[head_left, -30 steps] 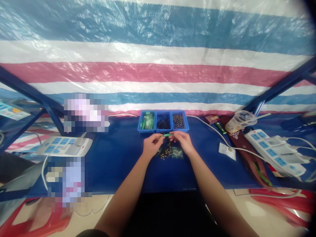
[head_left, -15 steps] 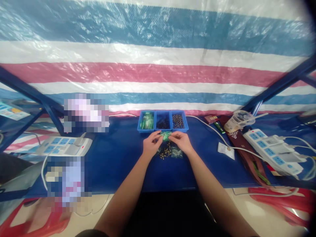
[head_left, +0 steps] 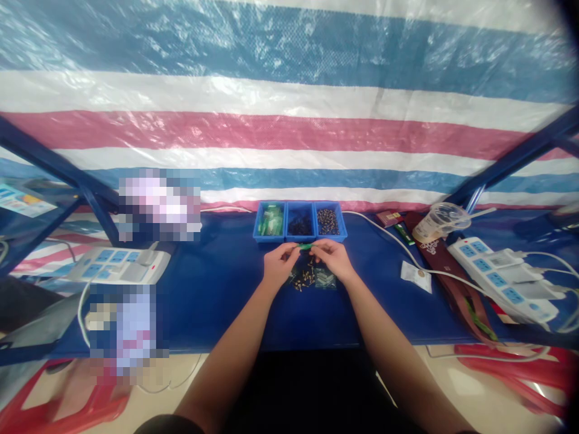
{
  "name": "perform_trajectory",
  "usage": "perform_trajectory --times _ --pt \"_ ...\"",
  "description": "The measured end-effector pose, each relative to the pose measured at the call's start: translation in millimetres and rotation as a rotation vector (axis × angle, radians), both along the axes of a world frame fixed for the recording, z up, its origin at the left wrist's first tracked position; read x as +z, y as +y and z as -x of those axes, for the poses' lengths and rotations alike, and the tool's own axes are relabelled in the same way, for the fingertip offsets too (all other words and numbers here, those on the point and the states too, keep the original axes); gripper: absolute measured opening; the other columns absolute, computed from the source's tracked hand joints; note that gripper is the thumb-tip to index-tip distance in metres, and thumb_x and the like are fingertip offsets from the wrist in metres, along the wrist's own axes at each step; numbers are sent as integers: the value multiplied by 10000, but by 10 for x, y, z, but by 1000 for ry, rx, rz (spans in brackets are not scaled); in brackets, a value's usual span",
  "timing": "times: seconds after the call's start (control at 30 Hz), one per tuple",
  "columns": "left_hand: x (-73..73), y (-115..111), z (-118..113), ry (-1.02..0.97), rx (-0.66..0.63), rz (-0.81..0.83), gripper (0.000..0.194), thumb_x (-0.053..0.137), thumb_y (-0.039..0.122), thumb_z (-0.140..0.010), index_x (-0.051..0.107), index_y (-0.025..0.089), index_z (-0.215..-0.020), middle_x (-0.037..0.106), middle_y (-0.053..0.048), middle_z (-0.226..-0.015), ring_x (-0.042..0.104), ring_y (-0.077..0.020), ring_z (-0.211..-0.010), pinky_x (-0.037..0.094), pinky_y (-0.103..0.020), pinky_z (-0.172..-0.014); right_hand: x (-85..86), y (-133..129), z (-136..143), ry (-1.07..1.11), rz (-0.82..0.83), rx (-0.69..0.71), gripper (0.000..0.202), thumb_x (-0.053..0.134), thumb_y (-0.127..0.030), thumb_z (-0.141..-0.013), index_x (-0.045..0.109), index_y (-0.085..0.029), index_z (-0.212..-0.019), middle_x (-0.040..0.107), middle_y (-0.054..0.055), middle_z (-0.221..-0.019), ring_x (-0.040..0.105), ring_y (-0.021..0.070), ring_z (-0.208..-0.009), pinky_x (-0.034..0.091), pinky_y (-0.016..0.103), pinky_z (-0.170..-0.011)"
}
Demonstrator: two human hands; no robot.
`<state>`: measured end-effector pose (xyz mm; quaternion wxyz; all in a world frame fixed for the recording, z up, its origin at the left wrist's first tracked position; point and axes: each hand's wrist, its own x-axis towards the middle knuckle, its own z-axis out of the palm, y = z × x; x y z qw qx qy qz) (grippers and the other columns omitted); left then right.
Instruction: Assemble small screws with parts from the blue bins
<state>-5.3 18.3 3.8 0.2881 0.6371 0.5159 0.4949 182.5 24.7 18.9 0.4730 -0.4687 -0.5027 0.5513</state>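
Observation:
A small green packet (head_left: 304,246) is pinched between both hands, just in front of three joined blue bins. My left hand (head_left: 279,263) grips its left end and my right hand (head_left: 333,259) its right end. The left bin holds green packets (head_left: 271,220), the middle one dark small parts (head_left: 300,223), the right one small metal parts (head_left: 328,222). Below my hands lie loose brass-coloured screws (head_left: 304,279). Beside them, under my right hand, is a clear bag of silvery pieces (head_left: 325,278).
Power strips lie at the left (head_left: 120,265) and right (head_left: 502,280) of the blue table (head_left: 217,301). A plastic cup (head_left: 438,223), a dark red strap (head_left: 446,271), a white packet (head_left: 415,276) and a white cable are on the right. Striped sheeting hangs behind.
The green packet now looks narrower between my fingers, folded or tilted. Both hands still hold it in nearly the same place. The whole view has shifted slightly.

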Motion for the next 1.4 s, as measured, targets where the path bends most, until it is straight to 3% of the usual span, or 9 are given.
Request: perform_trajectory --times 0.1,0.3,0.53,0.63,0.77,1.0,1.2,1.4 --pt "20 -11 12 -12 -25 11 220 634 362 -848 715 193 -963 715 -22 -752 618 -117 -585 490 -232 -571 -6 1 -18 7 -5 -4 323 728 -447 -722 686 -174 -889 717 45 -767 578 121 -551 469 263 -551" --pt "107 -51 51 19 -103 -4 233 569 338 -888 713 191 -999 722 -28 -823 596 -109 -595 494 -235 -610 -18 11 -48 -27 -33 -50 297 643 -464 -789 715 -187 -871 649 5 -594 553 132 -529 437 268 -540" --pt "39 -8 -13 -13 1 -43 218 681 369 -805 687 193 -934 718 -38 -951 542 -74 -535 467 -220 -547 -9 2 7 41 -39 -87 326 799 -405 -659 593 -206 -816 651 -16 -706 585 128 -614 465 266 -624" --pt "34 -7 -17 -7 1 -8 291 695 371 -794 658 204 -1029 730 -22 -870 515 -70 -489 466 -226 -551 -7 1 11 37 -16 -74 365 798 -430 -652 614 -207 -876 655 -13 -710 595 135 -628 480 280 -651" --pt "39 -16 -8 -44 -10 33 363 691 379 -800 640 203 -1114 737 -16 -812 526 -83 -500 471 -231 -559 -19 -6 7 -11 -32 -82 332 784 -461 -657 655 -187 -794 663 6 -714 590 139 -638 488 298 -670" --pt "47 -9 0 -8 -17 2 202 678 370 -805 707 188 -886 701 -24 -824 523 -81 -535 459 -230 -534 -56 3 -12 -31 -52 -89 281 780 -433 -674 687 -190 -779 665 15 -719 580 144 -639 481 289 -658" --pt "80 -5 -15 37 -2 -70 181 663 365 -820 708 192 -846 628 0 -706 500 -87 -546 440 -225 -549 -30 -15 -20 -159 -149 -146 269 743 -450 -719 735 -204 -828 618 1 -668 515 130 -583 452 280 -591" --pt "31 -24 -7 48 -16 -20 183 643 352 -839 717 198 -903 695 -5 -774 523 -87 -541 439 -222 -553 28 -13 -38 -46 -73 -66 325 679 -493 -780 726 -194 -900 688 29 -718 565 136 -573 436 268 -542"
